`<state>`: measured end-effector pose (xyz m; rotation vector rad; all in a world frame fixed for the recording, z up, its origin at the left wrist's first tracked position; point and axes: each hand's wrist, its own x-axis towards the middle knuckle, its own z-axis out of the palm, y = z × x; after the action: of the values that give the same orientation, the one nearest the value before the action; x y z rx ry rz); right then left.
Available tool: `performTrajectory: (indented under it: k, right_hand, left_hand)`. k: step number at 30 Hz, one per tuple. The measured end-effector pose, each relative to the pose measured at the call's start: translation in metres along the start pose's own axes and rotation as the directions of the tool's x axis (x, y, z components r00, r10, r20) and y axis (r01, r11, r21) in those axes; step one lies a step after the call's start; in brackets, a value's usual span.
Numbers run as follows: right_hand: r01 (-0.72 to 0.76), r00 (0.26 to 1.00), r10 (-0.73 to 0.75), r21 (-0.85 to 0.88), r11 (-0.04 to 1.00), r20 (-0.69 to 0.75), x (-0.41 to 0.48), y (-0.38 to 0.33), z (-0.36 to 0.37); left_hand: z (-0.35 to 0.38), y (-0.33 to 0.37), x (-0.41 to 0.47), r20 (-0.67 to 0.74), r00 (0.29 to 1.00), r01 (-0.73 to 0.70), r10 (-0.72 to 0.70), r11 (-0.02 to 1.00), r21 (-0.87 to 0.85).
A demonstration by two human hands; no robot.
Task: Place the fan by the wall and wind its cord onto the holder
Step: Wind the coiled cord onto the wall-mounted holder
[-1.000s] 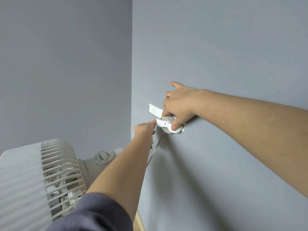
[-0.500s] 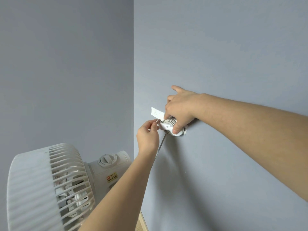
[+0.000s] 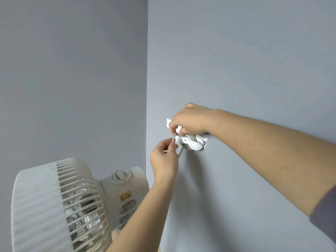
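Two hands worked at the wall-mounted holder [image 3: 190,142]: right hand [image 3: 189,120] steadied it, grip closed on the coil, while left hand [image 3: 164,157], having risen from below, pinched the cord [image 3: 179,155], so winding neared completion; fan [image 3: 60,202] stood beside the wall.

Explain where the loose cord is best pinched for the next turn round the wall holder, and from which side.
Pinch the cord on its free stretch just below the holder, from the corner side, as the left hand does: the right hand covers the top.
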<state>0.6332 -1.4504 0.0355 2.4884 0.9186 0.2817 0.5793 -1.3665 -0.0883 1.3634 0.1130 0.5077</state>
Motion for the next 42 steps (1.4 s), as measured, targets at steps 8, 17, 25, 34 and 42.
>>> performTrajectory:
  k: [8,17,25,34,42]
  right_hand:
    - [-0.03,0.992,0.019,-0.088,0.996,-0.125,0.02,0.007,0.007]
    - [-0.201,0.964,0.143,-0.26,0.944,-0.224,0.016,0.004,-0.005]
    - [-0.204,0.97,0.155,-0.273,0.94,-0.188,0.014,0.005,-0.016]
    - [-0.211,0.955,0.165,-0.176,0.961,-0.245,0.008,0.006,-0.018]
    - [-0.301,0.934,0.196,-0.369,0.879,-0.297,-0.006,0.003,-0.026]
  left_hand:
    - [0.009,-0.029,0.008,-0.092,0.989,0.111,-0.119,0.99,-0.082]
    - [0.035,0.001,0.018,0.079,0.979,0.181,-0.188,0.98,0.084]
    - [0.033,0.014,0.031,0.131,0.948,0.277,-0.291,0.954,0.114]
    - [0.028,0.022,0.028,0.245,0.893,0.423,-0.379,0.891,-0.164]
    - [0.028,0.019,0.026,0.188,0.947,0.273,-0.26,0.961,-0.045]
